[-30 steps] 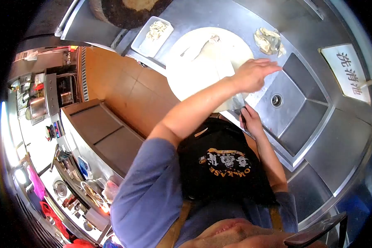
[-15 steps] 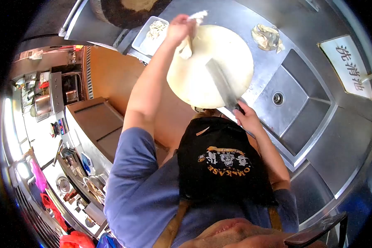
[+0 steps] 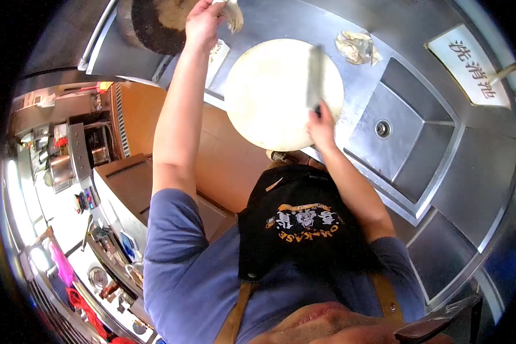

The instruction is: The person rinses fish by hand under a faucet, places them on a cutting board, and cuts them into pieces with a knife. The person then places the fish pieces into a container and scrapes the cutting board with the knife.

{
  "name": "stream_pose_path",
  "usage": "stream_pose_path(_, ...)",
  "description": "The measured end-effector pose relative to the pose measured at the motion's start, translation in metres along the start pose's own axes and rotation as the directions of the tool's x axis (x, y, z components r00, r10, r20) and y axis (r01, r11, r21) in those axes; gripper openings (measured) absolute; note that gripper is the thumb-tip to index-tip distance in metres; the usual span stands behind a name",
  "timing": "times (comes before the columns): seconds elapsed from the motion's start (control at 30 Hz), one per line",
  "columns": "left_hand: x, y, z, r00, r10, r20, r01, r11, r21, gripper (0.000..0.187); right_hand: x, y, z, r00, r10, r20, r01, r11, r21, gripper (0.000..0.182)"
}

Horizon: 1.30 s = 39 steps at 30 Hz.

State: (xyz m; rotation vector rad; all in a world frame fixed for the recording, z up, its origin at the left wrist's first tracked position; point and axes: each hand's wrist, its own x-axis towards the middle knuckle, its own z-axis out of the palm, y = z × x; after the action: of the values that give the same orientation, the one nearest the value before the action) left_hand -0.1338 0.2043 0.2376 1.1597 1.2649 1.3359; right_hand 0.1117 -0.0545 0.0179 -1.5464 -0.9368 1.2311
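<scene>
My left hand is raised at the top of the view, its fingers closed on a pale, limp cloth-like item. Below that hand, partly covered by my forearm, lies a white tray with pale pieces in it. My right hand grips the handle of a cleaver, whose blurred blade points away from me over the right part of the round white cutting board.
A crumpled plastic bag lies on the steel counter behind the board. To the right is a steel sink, with a sign beyond it. A large round dark-rimmed object stands at the upper left.
My left hand has moved up and left, off the board, with the pale item. My right hand has moved up and slightly left, and the cleaver now points more straight ahead.
</scene>
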Motion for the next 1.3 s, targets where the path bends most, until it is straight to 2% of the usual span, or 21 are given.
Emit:
stream_pose_path(0.1,-0.009,-0.001,0.022,0.999,-0.023,0.033,0.024,0.999,-0.033,0.011,-0.062,-0.027,-0.093,0.976,0.144,-0.163,-0.084,0.942,0.325,0.040)
stream_pose_path(0.13,-0.010,-0.001,0.023,0.991,-0.085,0.105,0.088,0.996,-0.016,0.011,-0.077,-0.040,-0.121,0.897,0.278,-0.345,-0.234,0.958,0.164,0.038)
stream_pose_path(0.2,-0.010,-0.003,0.034,0.980,-0.041,0.193,0.070,0.987,-0.147,0.012,-0.084,-0.022,-0.174,0.872,0.251,-0.420,-0.173,0.961,0.216,0.037)
stream_pose_path(0.3,-0.023,0.003,0.037,0.912,-0.001,0.409,0.120,0.957,-0.266,0.020,-0.095,-0.026,-0.199,0.877,0.240,-0.417,-0.177,0.967,0.184,0.036)
stream_pose_path(0.33,-0.036,0.003,0.033,0.913,-0.007,0.408,0.128,0.954,-0.270,0.020,-0.097,-0.034,-0.194,0.875,0.242,-0.419,-0.183,0.967,0.177,0.036)
stream_pose_path(0.4,-0.072,0.002,0.024,0.824,0.009,0.566,0.235,0.904,-0.356,0.022,-0.097,-0.048,-0.181,0.910,0.262,-0.321,-0.221,0.962,0.157,0.032)
stream_pose_path(0.47,-0.114,-0.011,0.011,0.823,-0.109,0.557,0.212,0.969,-0.124,0.027,-0.089,-0.040,-0.164,0.932,0.268,-0.245,-0.226,0.957,0.184,0.037)
stream_pose_path(0.5,-0.124,-0.039,-0.008,0.750,-0.039,0.660,0.160,0.979,-0.123,0.026,-0.086,-0.048,-0.152,0.937,0.284,-0.205,-0.244,0.948,0.203,0.039)
stream_pose_path(0.53,-0.146,-0.056,-0.019,0.771,-0.125,0.624,0.177,0.984,-0.022,0.023,-0.084,-0.057,-0.139,0.940,0.302,-0.159,-0.263,0.938,0.223,0.041)
stream_pose_path(0.57,-0.163,-0.078,-0.035,0.784,-0.199,0.588,0.074,0.970,0.230,0.020,-0.082,-0.062,-0.127,0.946,0.288,-0.152,-0.247,0.939,0.240,0.040)
stream_pose_path(0.6,-0.183,-0.114,-0.055,0.818,-0.284,0.500,0.129,0.938,0.322,0.018,-0.081,-0.064,-0.117,0.951,0.273,-0.144,-0.231,0.939,0.256,0.040)
stream_pose_path(0.63,-0.206,-0.144,-0.073,0.852,-0.281,0.442,0.068,0.896,0.439,0.018,-0.079,-0.063,-0.110,0.964,0.246,-0.104,-0.216,0.947,0.236,0.031)
stream_pose_path(0.7,-0.232,-0.157,-0.088,0.888,-0.272,0.372,0.025,0.834,0.550,0.018,-0.075,-0.075,-0.102,0.972,0.235,-0.010,-0.231,0.963,0.140,0.034)
stream_pose_path(0.77,-0.252,-0.154,-0.088,0.924,-0.004,0.382,-0.270,0.701,0.661,0.020,-0.067,-0.073,-0.104,0.969,0.199,0.143,-0.201,0.980,-0.007,0.038)
stream_pose_path(0.93,-0.263,-0.144,-0.116,0.935,0.073,0.348,-0.308,0.654,0.691,0.019,-0.047,-0.074,-0.111,0.951,0.197,0.239,-0.139,0.961,-0.239,0.041)
stream_pose_path(1.0,-0.270,-0.143,-0.134,0.956,0.013,0.293,-0.236,0.626,0.743,0.017,-0.043,-0.074,-0.121,0.950,0.136,0.280,0.023,0.867,-0.497,0.043)
stream_pose_path(1.07,-0.274,-0.143,-0.138,0.960,0.010,0.281,-0.241,0.546,0.802,0.017,-0.041,-0.071,-0.126,0.940,0.136,0.313,0.018,0.896,-0.443,0.048)
stream_pose_path(1.13,-0.272,-0.139,-0.115,0.968,0.162,0.191,-0.246,0.463,0.851,0.017,-0.039,-0.085,-0.125,0.908,0.290,0.301,-0.164,0.909,-0.383,0.050)
stream_pose_path(1.17,-0.266,-0.141,-0.095,0.953,0.244,0.179,-0.270,0.418,0.867,0.016,-0.034,-0.077,-0.124,0.943,0.136,0.305,0.033,0.870,-0.492,0.043)
stream_pose_path(1.2,-0.255,-0.150,-0.073,0.916,0.348,0.201,-0.352,0.453,0.819,0.017,-0.031,-0.085,-0.117,0.942,0.138,0.306,0.032,0.870,-0.491,0.043)
stream_pose_path(1.3,-0.232,-0.171,0.003,0.870,0.390,0.300,-0.477,0.517,0.711,0.017,-0.016,-0.111,-0.092,0.921,0.036,0.387,0.248,0.712,-0.657,0.034)
